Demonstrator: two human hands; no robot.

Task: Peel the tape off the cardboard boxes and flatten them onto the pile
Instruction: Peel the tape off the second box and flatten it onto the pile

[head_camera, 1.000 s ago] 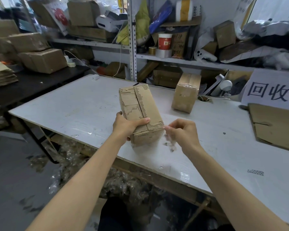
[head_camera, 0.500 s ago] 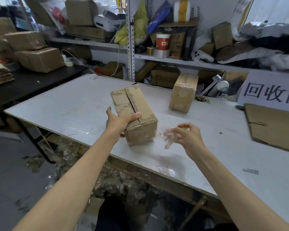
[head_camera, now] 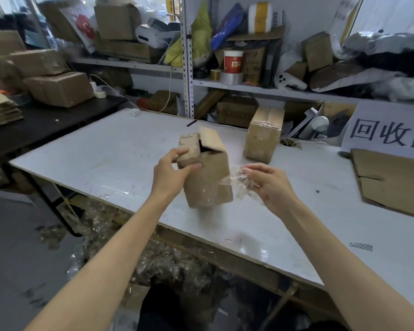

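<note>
A small brown cardboard box stands tilted on the white table, its top flaps lifted apart. My left hand grips the upper left flap of this box between thumb and fingers. To the box's right, my right hand pinches a crumpled wad of clear tape, which touches the box's right side. A second box, closed and wrapped in clear tape, stands farther back on the table. Flattened cardboard lies at the table's right edge.
Cluttered shelves with boxes, tape rolls and bags run behind the table. A dark side table at the left carries more boxes and a stack of flat cardboard. Crumpled clear tape is heaped on the floor under the table's front edge.
The box has been turned from lying on its side to nearly upright, and its top flaps have opened. My left hand shifted up to the flap; my right hand keeps the tape wad.
</note>
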